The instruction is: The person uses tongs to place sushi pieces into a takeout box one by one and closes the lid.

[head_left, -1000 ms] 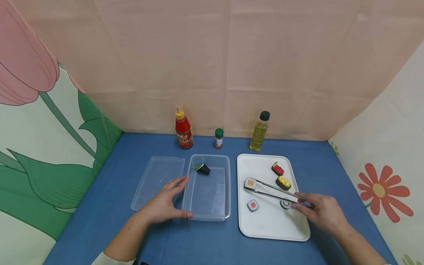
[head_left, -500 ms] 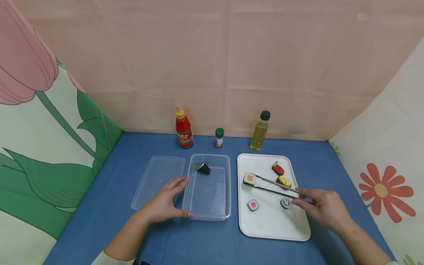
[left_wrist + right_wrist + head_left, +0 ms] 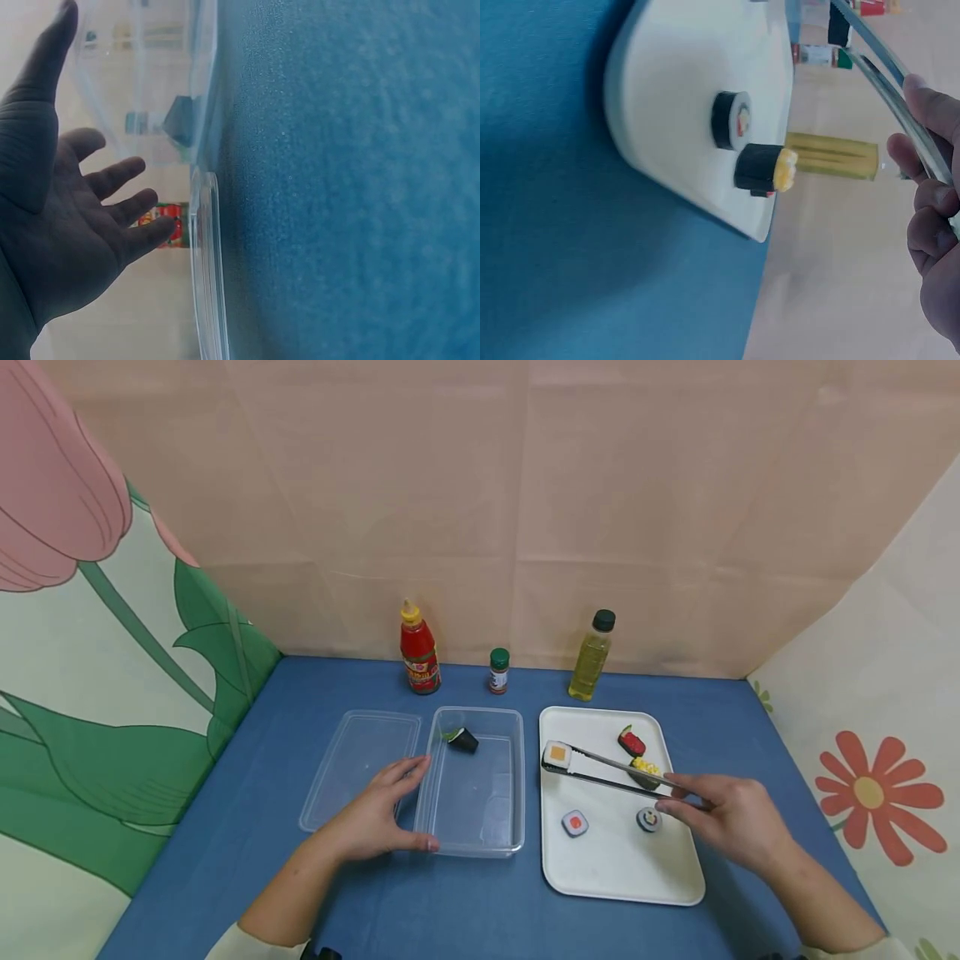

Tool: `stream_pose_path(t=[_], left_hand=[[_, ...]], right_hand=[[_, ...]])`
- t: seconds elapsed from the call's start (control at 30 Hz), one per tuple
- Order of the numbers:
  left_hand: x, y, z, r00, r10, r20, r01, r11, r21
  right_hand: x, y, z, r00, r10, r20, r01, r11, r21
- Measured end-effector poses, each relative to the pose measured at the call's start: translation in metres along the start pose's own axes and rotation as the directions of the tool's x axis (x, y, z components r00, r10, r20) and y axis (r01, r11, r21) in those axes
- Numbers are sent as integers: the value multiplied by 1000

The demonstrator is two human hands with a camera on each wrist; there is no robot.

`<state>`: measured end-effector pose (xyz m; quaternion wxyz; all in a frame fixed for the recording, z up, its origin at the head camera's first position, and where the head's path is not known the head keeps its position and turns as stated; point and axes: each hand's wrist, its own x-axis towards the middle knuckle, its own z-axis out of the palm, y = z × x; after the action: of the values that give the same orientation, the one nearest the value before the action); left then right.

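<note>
My right hand grips metal tongs, whose tips pinch a sushi roll with a square yellow-orange centre. The roll hangs over the left edge of the white tray. Also on the tray are a sushi roll with an orange-red centre, a dark-rimmed round roll, a yellow-topped sushi and a red-topped sushi. My left hand, fingers spread, rests against the left side of a clear plastic container. Inside that container lies a black-wrapped sushi piece.
A clear lid lies left of the container, partly behind my left hand. Along the back stand a red sauce bottle, a small green-capped jar and an oil bottle. Blue cloth covers the table.
The tongs have carried the orange-centred roll leftward and slightly up, from above the tray to its left edge. My left hand stays at the container.
</note>
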<state>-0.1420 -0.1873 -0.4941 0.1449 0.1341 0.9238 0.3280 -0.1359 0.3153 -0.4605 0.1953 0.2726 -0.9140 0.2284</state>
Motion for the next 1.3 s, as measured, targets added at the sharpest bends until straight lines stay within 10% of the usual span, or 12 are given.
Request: stream_pose_path(t=[1.3], left_hand=[[3,-1,0,1000,-29,4,29,1000,8]], right_hand=[[61,-30,34,993,-88,84,76,987,142]])
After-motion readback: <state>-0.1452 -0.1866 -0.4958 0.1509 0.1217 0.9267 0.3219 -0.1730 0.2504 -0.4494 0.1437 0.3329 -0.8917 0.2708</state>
